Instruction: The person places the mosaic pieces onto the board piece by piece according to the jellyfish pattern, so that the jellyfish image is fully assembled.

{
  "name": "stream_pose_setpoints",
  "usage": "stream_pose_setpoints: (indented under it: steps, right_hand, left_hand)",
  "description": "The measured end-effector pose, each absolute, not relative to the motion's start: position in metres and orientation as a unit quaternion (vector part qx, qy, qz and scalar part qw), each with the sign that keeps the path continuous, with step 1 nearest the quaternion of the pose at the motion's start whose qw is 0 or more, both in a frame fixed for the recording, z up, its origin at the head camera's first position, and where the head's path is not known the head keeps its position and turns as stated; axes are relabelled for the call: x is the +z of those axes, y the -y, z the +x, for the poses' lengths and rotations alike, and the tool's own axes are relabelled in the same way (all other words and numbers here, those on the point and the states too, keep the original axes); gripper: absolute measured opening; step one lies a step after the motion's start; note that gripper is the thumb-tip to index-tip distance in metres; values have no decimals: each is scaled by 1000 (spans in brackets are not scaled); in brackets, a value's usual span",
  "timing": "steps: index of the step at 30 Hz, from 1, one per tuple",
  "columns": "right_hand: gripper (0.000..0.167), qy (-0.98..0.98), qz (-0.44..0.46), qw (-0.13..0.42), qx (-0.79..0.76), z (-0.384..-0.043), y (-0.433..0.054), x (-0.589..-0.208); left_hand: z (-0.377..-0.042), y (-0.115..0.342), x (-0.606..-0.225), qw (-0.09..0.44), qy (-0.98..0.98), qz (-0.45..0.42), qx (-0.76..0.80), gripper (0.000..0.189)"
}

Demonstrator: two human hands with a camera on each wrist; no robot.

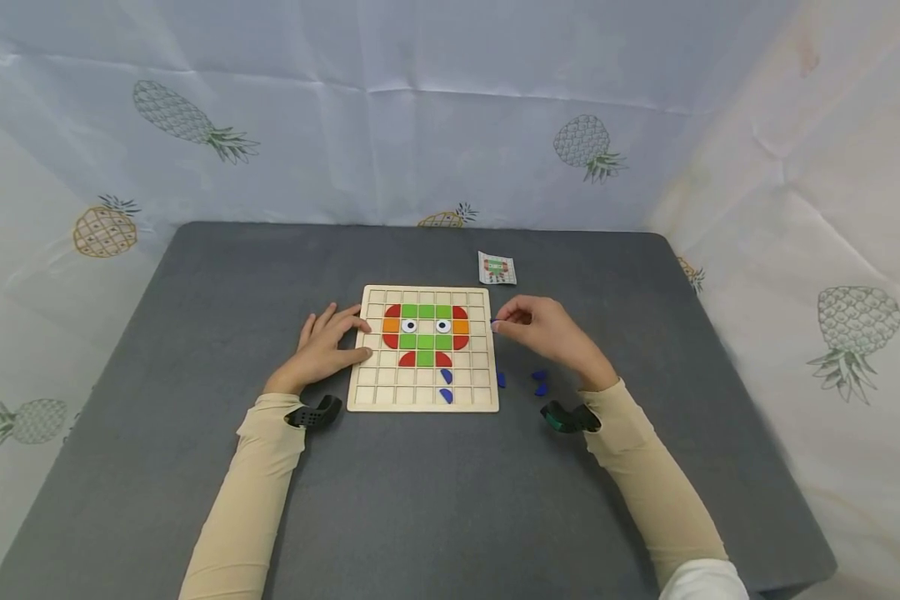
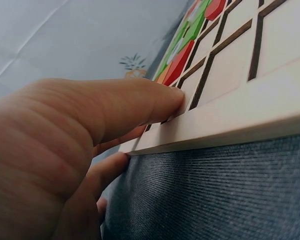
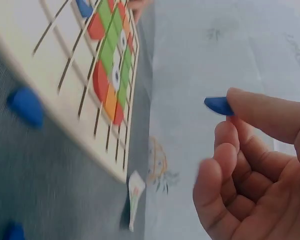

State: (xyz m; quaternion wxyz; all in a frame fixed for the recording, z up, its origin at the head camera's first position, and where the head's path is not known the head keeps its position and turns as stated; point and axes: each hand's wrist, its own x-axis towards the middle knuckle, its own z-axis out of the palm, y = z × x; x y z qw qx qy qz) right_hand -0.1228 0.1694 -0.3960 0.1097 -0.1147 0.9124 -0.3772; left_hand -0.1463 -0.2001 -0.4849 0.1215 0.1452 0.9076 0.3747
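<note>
A wooden grid board (image 1: pixel 423 401) lies on the grey table, with red, green and orange pieces and two eye pieces forming a pattern. Two blue pieces (image 1: pixel 446 396) sit in its lower cells. My left hand (image 1: pixel 322 348) rests at the board's left edge, thumb on the rim and fingers spread; the left wrist view shows the thumb (image 2: pixel 155 100) pressing the border. Just off the board's right edge, my right hand (image 1: pixel 543 332) pinches a small blue rounded piece (image 3: pixel 219 105) between thumb and forefinger, and the other fingers are curled.
Loose blue pieces (image 1: pixel 540 389) lie on the table right of the board, one close to its edge. A small pattern card (image 1: pixel 497 268) lies behind the board's right corner. Pineapple-print cloth (image 1: pixel 420 108) hangs behind and beside the table (image 1: pixel 435 500).
</note>
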Motion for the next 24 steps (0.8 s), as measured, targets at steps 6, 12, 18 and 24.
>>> stream_pose_setpoints:
  steps: [6, 12, 18, 24]
  right_hand:
    - [16, -903, -146, 132, -381, -131, -144, -403]
    - [19, -898, -167, 150, -379, -136, -124, -407]
    - [18, -889, -186, 170, -383, -139, -108, -414]
    - [18, -888, -205, 198, -361, -140, -94, -424]
  left_hand:
    - [-146, 200, -487, 113, -911, 141, 371, 31]
    - [-146, 200, -486, 112, -914, 141, 365, 33]
    - [-147, 199, -485, 118, -914, 140, 363, 34]
    - [-146, 199, -484, 117, -915, 141, 360, 34]
